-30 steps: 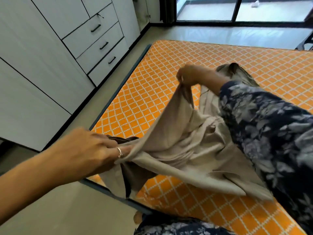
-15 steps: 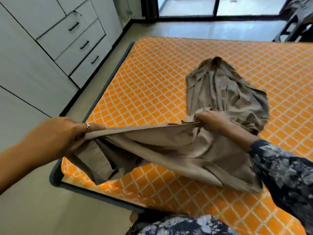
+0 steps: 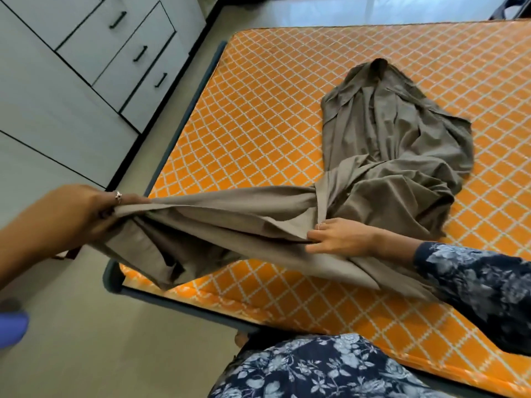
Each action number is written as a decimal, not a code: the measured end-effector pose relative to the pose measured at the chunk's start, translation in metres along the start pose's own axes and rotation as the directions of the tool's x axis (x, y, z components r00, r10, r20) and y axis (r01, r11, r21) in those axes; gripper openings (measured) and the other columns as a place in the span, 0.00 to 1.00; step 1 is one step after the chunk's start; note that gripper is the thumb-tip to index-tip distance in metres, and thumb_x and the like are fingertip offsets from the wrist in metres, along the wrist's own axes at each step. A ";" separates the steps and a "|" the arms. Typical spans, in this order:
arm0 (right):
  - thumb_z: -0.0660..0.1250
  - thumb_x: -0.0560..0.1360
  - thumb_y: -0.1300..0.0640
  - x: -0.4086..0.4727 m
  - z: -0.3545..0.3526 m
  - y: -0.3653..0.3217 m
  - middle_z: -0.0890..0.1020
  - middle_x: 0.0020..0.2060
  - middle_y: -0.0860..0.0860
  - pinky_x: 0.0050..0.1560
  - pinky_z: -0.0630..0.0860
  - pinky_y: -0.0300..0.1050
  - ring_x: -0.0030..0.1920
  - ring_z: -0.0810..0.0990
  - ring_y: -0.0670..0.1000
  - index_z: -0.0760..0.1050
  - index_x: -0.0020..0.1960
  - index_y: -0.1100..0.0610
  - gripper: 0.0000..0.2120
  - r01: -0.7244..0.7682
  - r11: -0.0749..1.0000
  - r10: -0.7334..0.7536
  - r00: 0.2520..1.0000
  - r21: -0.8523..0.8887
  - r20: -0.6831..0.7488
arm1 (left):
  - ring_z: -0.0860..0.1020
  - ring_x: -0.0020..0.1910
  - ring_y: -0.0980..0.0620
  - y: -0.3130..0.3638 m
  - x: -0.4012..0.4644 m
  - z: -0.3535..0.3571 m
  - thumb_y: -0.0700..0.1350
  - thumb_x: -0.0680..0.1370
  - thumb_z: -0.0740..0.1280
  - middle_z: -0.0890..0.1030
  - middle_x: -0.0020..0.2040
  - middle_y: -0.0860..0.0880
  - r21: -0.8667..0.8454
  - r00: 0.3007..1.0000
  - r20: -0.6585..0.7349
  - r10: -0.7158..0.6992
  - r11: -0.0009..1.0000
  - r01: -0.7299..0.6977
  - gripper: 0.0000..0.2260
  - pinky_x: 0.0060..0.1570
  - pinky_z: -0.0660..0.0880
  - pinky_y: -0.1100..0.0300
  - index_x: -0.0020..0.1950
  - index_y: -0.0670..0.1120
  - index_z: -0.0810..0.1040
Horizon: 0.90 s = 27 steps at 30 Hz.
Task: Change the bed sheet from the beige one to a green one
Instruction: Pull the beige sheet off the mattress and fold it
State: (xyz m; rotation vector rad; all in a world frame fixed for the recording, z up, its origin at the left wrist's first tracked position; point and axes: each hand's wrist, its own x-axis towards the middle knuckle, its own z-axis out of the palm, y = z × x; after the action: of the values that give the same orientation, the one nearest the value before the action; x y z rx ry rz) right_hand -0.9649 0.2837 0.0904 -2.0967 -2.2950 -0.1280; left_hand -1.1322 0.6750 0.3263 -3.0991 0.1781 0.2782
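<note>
the beige sheet (image 3: 388, 156) lies off the bed in the sense of no longer being spread: it is bunched into a long crumpled heap on the bare orange mattress (image 3: 258, 110), running from the middle of the mattress toward its near left corner. the far part of the heap rests flat on the mattress; the near part is lifted and stretched into a taut band that reaches past the left edge of the mattress, with a loose fold hanging down over the near left corner.

the left hand (image 3: 71, 216) grips the end of that band, fingers curled tight round a gathered bunch of cloth, out over the floor (image 3: 86, 340) beside the bed. the right hand (image 3: 342, 237) holds the sheet further along, thumb and fingers pinching a folded edge just above the mattress near its near edge; the other fingers lie fairly straight along the cloth. a ring shows on each hand, and the right arm wears a dark floral sleeve (image 3: 474, 282).

the mattress sits in a dark blue-grey bed frame (image 3: 172, 300). left of the bed, across a strip of floor, stands a white cabinet (image 3: 71, 81) with black-handled drawers.
</note>
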 end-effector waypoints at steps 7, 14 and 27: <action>0.59 0.77 0.60 0.043 -0.033 0.038 0.80 0.53 0.59 0.44 0.73 0.48 0.53 0.80 0.60 0.78 0.54 0.62 0.12 -0.626 0.773 0.488 0.690 0.103 0.534 | 0.77 0.24 0.44 0.022 0.002 -0.007 0.54 0.70 0.55 0.80 0.29 0.48 0.014 0.996 -0.016 0.089 0.996 -0.089 0.26 0.23 0.74 0.56 0.66 0.73 0.61; 0.61 0.77 0.60 0.035 -0.021 0.042 0.78 0.50 0.58 0.41 0.73 0.50 0.48 0.79 0.60 0.78 0.49 0.60 0.08 -0.672 0.723 0.612 0.730 0.159 0.305 | 0.79 0.28 0.41 0.017 -0.004 -0.001 0.53 0.70 0.55 0.81 0.32 0.48 -0.055 0.995 -0.054 0.087 0.994 -0.090 0.26 0.25 0.77 0.52 0.65 0.74 0.61; 0.59 0.77 0.63 0.043 0.048 -0.030 0.70 0.61 0.57 0.57 0.73 0.53 0.59 0.74 0.60 0.72 0.65 0.58 0.17 -0.710 0.641 0.514 0.679 0.291 0.525 | 0.81 0.28 0.42 0.028 -0.004 0.004 0.54 0.70 0.56 0.83 0.33 0.48 -0.027 0.985 -0.081 0.152 0.988 -0.155 0.29 0.24 0.77 0.54 0.65 0.79 0.55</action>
State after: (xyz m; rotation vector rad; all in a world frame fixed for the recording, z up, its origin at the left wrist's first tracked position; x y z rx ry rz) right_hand -0.9969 0.3276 0.0451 -2.6149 -1.3176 0.8697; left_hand -1.1399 0.6475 0.3229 -3.1358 0.4196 0.1643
